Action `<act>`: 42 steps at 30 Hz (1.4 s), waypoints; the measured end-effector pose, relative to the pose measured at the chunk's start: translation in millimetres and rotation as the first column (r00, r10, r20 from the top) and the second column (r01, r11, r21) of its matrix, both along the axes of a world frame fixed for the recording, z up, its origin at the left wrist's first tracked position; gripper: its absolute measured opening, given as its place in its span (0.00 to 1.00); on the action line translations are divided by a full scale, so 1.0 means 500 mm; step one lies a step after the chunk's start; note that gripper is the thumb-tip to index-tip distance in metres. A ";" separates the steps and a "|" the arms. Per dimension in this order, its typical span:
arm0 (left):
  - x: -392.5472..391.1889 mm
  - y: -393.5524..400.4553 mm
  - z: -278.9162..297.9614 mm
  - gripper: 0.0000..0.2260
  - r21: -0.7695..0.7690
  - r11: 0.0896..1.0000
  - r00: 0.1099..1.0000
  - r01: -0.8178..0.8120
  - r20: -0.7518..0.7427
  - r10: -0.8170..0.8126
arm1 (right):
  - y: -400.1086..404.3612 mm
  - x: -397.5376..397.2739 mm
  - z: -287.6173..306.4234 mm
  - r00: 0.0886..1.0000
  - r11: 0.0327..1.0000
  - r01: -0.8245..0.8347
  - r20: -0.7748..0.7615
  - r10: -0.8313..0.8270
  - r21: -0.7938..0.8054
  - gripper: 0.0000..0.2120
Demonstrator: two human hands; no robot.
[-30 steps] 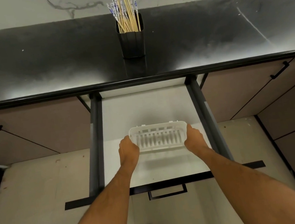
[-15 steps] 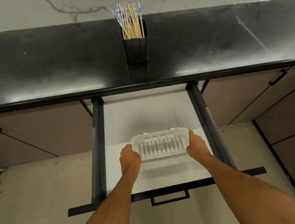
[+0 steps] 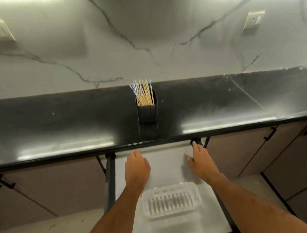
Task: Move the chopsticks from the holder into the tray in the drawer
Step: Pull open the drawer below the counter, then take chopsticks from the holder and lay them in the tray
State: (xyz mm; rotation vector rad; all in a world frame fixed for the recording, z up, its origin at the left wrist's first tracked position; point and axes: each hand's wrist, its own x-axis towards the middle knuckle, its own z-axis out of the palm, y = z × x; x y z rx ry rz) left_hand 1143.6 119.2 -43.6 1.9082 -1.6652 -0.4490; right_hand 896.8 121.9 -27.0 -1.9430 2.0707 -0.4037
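Several chopsticks (image 3: 143, 92) stand upright in a black square holder (image 3: 147, 112) on the dark countertop. Below it the drawer (image 3: 166, 165) is pulled out, and a white slotted plastic tray (image 3: 171, 201) lies on its white floor. My left hand (image 3: 137, 171) and my right hand (image 3: 202, 163) hover flat and empty above the drawer, beyond the tray and just under the counter's front edge. Neither hand touches the tray or the holder.
The black countertop (image 3: 53, 128) runs the full width, with a marble backsplash (image 3: 139, 40) behind it. Brown cabinet fronts with black handles (image 3: 270, 134) flank the drawer. The drawer's dark side rails (image 3: 110, 181) frame both hands.
Both hands have let go of the tray's ends and risen forward toward the counter edge. The view has tilted up, showing more wall.
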 end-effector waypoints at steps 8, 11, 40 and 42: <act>0.001 -0.182 0.154 0.19 -0.193 0.981 0.997 -0.006 0.075 0.021 | -0.191 0.047 0.134 0.993 0.975 -0.115 -0.002 0.117 -0.190 0.31; 0.002 -0.261 0.181 0.18 -0.218 0.976 0.996 -0.021 0.080 0.040 | -0.287 0.068 0.164 0.989 0.966 -0.132 0.035 0.143 -0.224 0.32; 0.027 -0.692 0.103 0.07 -0.061 0.995 0.987 -0.082 -0.142 0.073 | -0.730 0.304 0.110 0.857 0.996 -0.066 0.507 0.091 -0.068 0.17; 0.025 -0.700 0.103 0.07 -0.074 0.995 0.986 -0.065 -0.156 0.053 | -0.737 0.310 0.107 0.843 0.996 -0.057 0.531 0.086 -0.069 0.18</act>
